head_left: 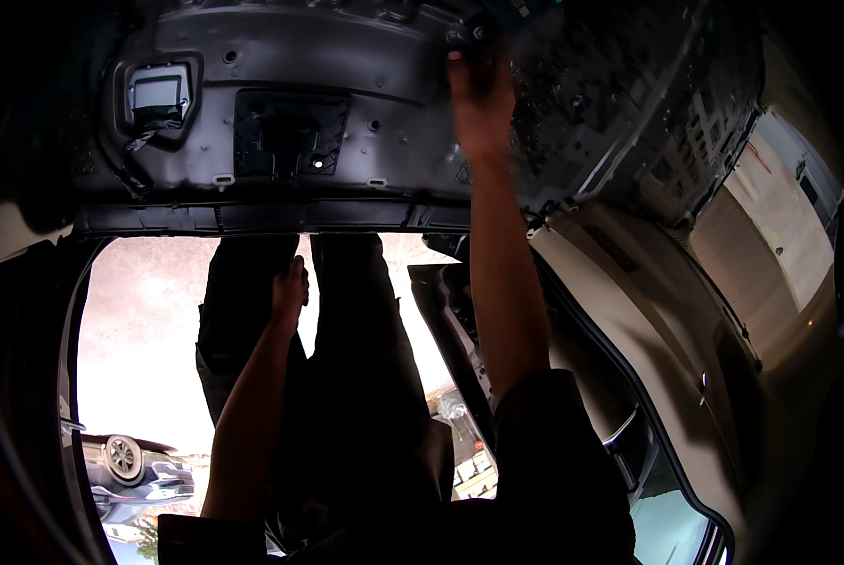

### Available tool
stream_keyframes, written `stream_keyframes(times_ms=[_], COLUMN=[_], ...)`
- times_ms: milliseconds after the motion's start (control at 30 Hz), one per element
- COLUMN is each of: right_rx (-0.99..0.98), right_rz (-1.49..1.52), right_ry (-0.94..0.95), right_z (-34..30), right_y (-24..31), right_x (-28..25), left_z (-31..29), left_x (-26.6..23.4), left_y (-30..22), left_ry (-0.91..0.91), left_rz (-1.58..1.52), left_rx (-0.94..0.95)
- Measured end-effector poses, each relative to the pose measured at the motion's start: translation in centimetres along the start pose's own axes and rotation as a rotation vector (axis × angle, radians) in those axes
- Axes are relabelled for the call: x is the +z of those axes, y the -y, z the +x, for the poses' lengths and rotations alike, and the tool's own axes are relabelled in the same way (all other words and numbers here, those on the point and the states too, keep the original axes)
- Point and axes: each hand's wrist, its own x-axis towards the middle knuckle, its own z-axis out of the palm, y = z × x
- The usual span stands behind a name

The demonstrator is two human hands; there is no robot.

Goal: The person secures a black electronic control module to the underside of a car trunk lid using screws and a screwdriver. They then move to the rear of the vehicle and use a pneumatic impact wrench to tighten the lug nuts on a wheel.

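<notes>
Head view: right hand [483, 105], its grip impossible to tell, reaches toward a dark fitting [477, 34] on a metal panel [398, 132] near twelve o'clock, where poor light could cause a fumble, while half-curled left hand [288, 292], contents unclear, hangs at nine.

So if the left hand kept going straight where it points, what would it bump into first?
Probably the dark sill, just past the left hand in the picture. Depth is unclear, so it might slip underneath.

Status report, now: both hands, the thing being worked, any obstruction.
Right hand at a dark fitting by the grey metal panel, grip unclear. Left hand near the left leg, hold unclear. Deep shadow hides contact at the fitting.
</notes>
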Motion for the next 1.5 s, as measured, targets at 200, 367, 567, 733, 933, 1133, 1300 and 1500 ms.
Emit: stream_keyframes(times_ms=[200, 367, 567, 733, 933, 1133, 1300, 1500], right_rx=[0.36, -0.063, -0.482, -0.506, -0.795, -0.638, 0.207, 0.122], right_rz=[-0.104, -0.074, -0.467, -0.629, -0.909, -0.961, -0.566, 0.128], right_ry=[0.214, -0.082, -0.029, 0.124, 0.232, 0.107, 0.199, 0.178], right_z=[-2.3, -1.0, 4.3, 6.1, 8.6, 7.1, -3.3, -24.2], right_y=[2.0, 1.3, -1.2, -0.7, 0.0, 0.7, 4.2, 12.7], right_x=[-1.0, -0.7, -2.2, -2.8, -3.4, -2.2, 0.4, 5.7], left_z=[0.4, 0.3, 0.4, 0.2, 0.3, 0.2, -0.9, -6.8], left_x=[-0.2, -0.3, -0.8, -0.9, -1.2, -1.4, -3.9, -6.9], left_y=[0.1, -0.1, 0.6, 0.5, -0.4, -0.2, -0.4, -4.2], left_ry=[0.008, 0.013, 0.024, 0.026, 0.042, 0.084, 0.108, 0.373], left_rz=[-0.018, -0.002, -0.015, -0.033, -0.036, 0.012, -0.013, -0.374], left_rx=[0.017, -0.006, 0.004, -0.004, 0.015, 0.033, 0.009, 0.323])
